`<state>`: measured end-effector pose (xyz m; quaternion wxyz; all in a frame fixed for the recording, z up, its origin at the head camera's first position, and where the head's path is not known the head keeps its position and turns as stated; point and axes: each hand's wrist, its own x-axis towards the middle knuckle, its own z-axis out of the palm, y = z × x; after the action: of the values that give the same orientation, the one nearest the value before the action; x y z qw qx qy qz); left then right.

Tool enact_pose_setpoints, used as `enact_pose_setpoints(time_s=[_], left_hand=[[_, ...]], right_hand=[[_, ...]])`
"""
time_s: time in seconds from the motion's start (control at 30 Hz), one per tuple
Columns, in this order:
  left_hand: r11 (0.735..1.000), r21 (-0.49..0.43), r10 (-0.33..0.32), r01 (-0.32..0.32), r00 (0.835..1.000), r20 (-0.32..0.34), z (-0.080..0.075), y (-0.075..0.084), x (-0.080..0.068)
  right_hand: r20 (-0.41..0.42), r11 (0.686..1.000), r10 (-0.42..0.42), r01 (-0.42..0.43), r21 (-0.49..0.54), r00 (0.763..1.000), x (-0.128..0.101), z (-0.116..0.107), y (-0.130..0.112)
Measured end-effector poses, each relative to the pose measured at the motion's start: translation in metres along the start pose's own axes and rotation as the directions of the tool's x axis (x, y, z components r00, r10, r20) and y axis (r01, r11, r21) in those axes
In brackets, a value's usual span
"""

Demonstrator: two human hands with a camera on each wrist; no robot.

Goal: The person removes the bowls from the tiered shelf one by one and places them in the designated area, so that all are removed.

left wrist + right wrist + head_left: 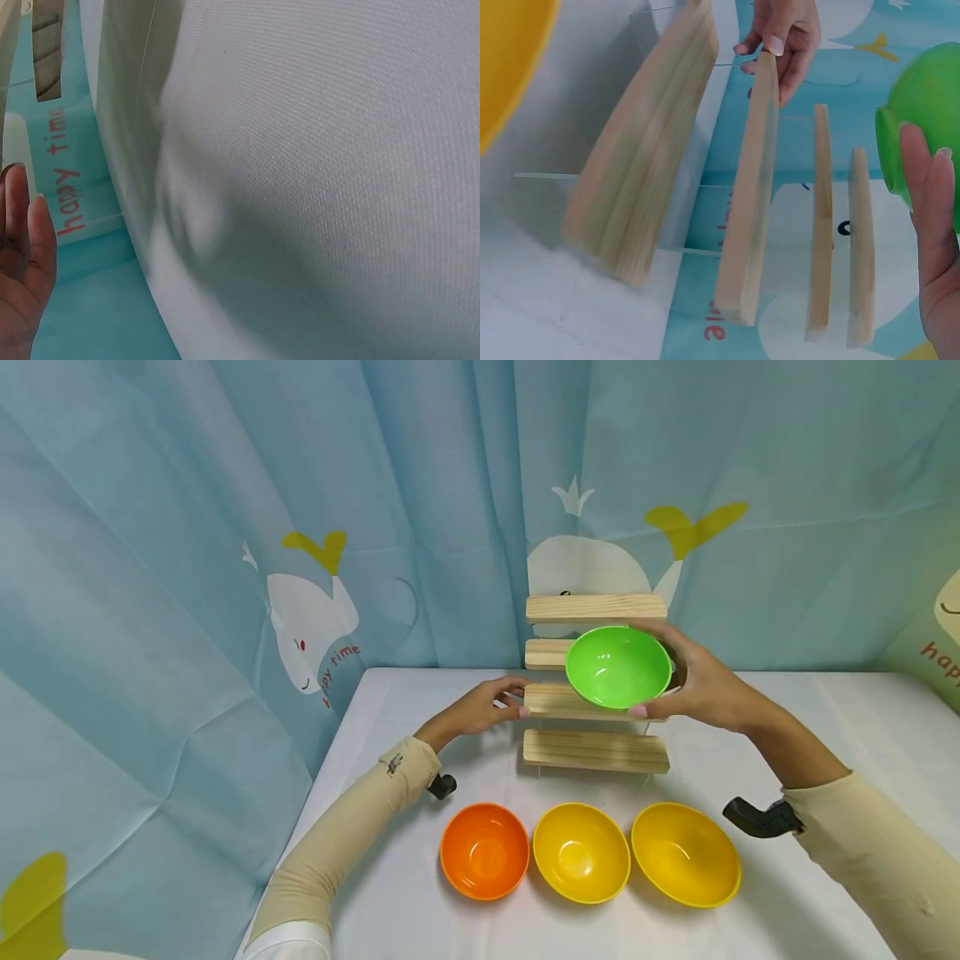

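My right hand (708,685) grips a green bowl (618,668) by its right side, in front of the upper planks of a stepped wooden rack (596,752). Its opening faces me in the head view; the right wrist view catches the outside of the bowl (930,97) beside my fingers. At the rack's left side, my left hand (480,706) pinches the end of a plank, thumb in front and fingers behind, as the right wrist view shows of the left hand (791,37). Only part of the left hand (22,292) appears in the left wrist view.
An orange bowl (484,852) and two yellow bowls, one in the middle (581,853) and one at the right (686,855), stand in a row before the rack on a white-covered table (405,893). A blue curtain (450,510) with whale prints hangs behind.
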<state>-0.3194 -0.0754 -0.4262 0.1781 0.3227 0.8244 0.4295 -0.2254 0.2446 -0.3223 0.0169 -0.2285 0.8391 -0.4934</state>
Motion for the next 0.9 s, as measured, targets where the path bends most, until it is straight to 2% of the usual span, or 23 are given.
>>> enact_pose_setpoints(time_s=[0.33,0.6,0.9], left_hand=[[1.000,0.008,-0.009,0.009,1.000,-0.010,0.001,0.000,-0.002],[1.000,0.005,-0.003,0.003,1.000,-0.005,0.001,-0.001,-0.001],[1.000,-0.002,-0.003,0.003,1.000,-0.003,0.001,-0.001,0.001]], right_hand=[[0.007,0.999,0.002,-0.002,-0.048,1.000,-0.015,0.001,0.008],[0.067,0.999,0.002,-0.005,0.042,0.998,-0.031,0.002,0.017],[0.074,1.000,0.022,-0.023,0.015,0.997,-0.049,0.002,0.025]])
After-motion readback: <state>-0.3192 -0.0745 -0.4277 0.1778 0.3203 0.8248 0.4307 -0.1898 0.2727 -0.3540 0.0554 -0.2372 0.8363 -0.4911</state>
